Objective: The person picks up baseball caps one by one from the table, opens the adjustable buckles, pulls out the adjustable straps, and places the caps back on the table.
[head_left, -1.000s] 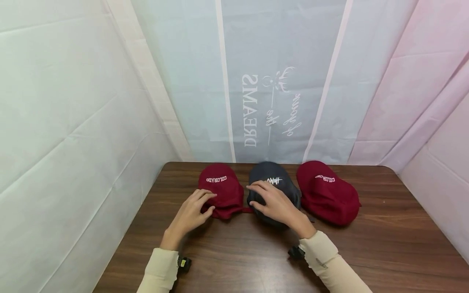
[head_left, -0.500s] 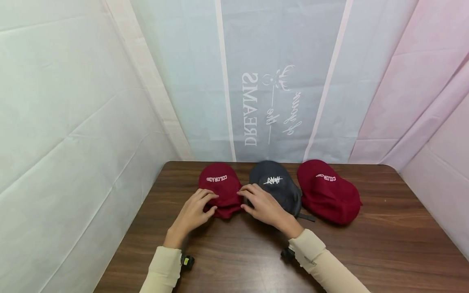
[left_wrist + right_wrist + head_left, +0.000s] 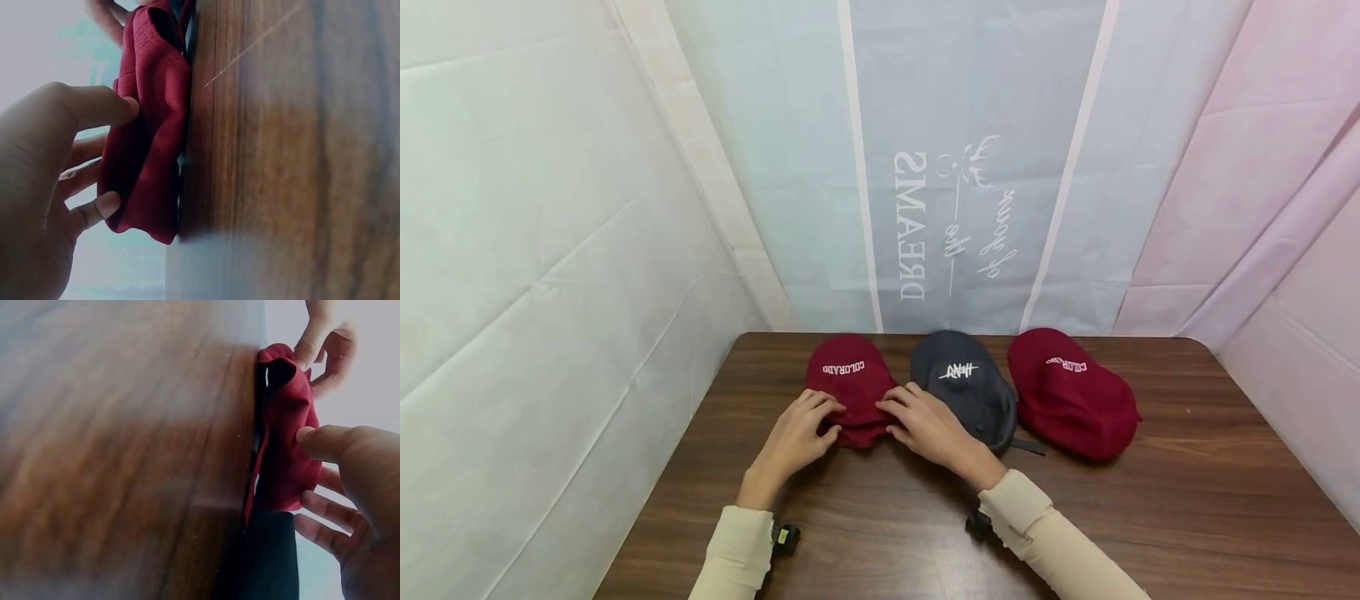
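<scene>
A dark red baseball cap (image 3: 850, 383) with white COLORADO lettering lies at the left of a row of three, brim toward the back cloth. My left hand (image 3: 796, 433) holds its near left side, thumb tip on the fabric and fingers bent over the crown. From the other side my right hand (image 3: 927, 427) holds the cap's near right part, between it and the dark grey cap (image 3: 966, 400). In the left wrist view the crumpled red cap (image 3: 159, 119) rests on the table. The right wrist view shows both thumbs against the red cap (image 3: 287, 425).
A second dark red cap (image 3: 1075, 404) lies at the right of the row, close beside the grey one, whose strap (image 3: 1028, 447) sticks out on the table. The brown wooden table (image 3: 880, 525) ends at a printed cloth backdrop (image 3: 970, 83); white cloth (image 3: 550, 250) hangs at the left.
My right hand has moved left from over the grey cap to the left red cap, uncovering the grey cap's lettering and strap. My left hand has stayed nearly in place.
</scene>
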Demonstrator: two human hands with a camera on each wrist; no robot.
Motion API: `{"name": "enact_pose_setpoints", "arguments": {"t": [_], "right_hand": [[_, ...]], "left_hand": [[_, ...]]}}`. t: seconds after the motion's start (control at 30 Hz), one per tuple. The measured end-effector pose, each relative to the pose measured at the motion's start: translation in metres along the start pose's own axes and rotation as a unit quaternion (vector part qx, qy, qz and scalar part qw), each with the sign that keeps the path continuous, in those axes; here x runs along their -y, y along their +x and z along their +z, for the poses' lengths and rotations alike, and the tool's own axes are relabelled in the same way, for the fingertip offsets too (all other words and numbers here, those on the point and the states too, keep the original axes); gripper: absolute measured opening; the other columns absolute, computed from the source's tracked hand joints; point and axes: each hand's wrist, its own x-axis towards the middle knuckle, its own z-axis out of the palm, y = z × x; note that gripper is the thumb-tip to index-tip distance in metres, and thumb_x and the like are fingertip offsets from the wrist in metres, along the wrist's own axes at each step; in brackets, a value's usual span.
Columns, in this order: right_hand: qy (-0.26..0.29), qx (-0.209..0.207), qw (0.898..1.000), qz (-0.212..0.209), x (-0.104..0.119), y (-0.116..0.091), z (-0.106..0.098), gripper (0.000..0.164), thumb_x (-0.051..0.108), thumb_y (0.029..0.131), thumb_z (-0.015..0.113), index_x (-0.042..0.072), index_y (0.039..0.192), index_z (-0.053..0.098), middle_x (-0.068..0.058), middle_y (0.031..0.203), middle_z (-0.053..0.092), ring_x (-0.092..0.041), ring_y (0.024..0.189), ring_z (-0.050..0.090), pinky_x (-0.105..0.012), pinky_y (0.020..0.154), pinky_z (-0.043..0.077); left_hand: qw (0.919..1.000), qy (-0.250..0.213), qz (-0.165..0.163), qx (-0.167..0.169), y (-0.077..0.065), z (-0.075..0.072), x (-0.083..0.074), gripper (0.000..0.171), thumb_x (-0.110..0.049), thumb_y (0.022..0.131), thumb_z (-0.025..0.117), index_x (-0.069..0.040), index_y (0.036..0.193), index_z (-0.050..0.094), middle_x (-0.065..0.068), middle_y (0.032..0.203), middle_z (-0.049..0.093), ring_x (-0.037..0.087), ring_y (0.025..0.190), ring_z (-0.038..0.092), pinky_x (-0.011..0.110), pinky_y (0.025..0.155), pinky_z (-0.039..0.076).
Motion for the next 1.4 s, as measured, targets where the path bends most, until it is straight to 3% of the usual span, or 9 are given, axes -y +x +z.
{"name": "enact_pose_setpoints", "arguments": {"t": [0.2, 0.77, 1.1, 1.4], "right_hand": [[-0.004, -0.016, 1.0, -0.008, 0.0, 0.0, 0.003, 0.022, 0.017, 0.09, 0.086, 0.015, 0.11, 0.078, -0.003, 0.115, 0.065, -0.019, 0.098, 0.058, -0.031, 0.082, 0.055], [-0.003, -0.009, 1.0, 0.025, 0.002, -0.002, -0.001, 0.02, 0.016, 0.091, 0.085, 0.013, 0.106, 0.072, -0.001, 0.107, 0.067, -0.017, 0.098, 0.059, -0.029, 0.082, 0.056], [0.022, -0.052, 0.998, 0.039, 0.002, 0.001, -0.008, 0.021, 0.016, 0.09, 0.086, 0.013, 0.105, 0.072, 0.0, 0.105, 0.07, -0.017, 0.096, 0.061, -0.031, 0.079, 0.057], [0.044, -0.053, 0.996, 0.051, 0.002, 0.007, -0.022, 0.02, 0.017, 0.092, 0.085, 0.013, 0.109, 0.074, 0.0, 0.108, 0.07, -0.015, 0.095, 0.06, -0.03, 0.079, 0.056]], "left_hand": [[0.9998, 0.011, 0.005, -0.014, 0.0, 0.003, 0.0, 0.018, -0.011, 0.088, 0.085, -0.015, 0.104, 0.079, -0.001, 0.109, 0.077, 0.02, 0.111, 0.064, 0.04, 0.097, 0.058], [0.9996, -0.008, -0.021, -0.016, 0.002, 0.0, -0.001, 0.01, -0.012, 0.094, 0.081, -0.018, 0.102, 0.077, -0.003, 0.105, 0.077, 0.017, 0.106, 0.065, 0.038, 0.094, 0.059], [0.9986, -0.008, -0.011, -0.051, 0.004, -0.004, -0.003, 0.008, -0.013, 0.096, 0.08, -0.016, 0.103, 0.078, -0.003, 0.104, 0.078, 0.017, 0.103, 0.067, 0.037, 0.091, 0.06], [0.9946, -0.021, 0.011, -0.101, 0.007, -0.01, -0.005, 0.009, -0.012, 0.095, 0.081, -0.014, 0.103, 0.079, -0.001, 0.1, 0.078, 0.018, 0.099, 0.066, 0.037, 0.085, 0.06]]}}
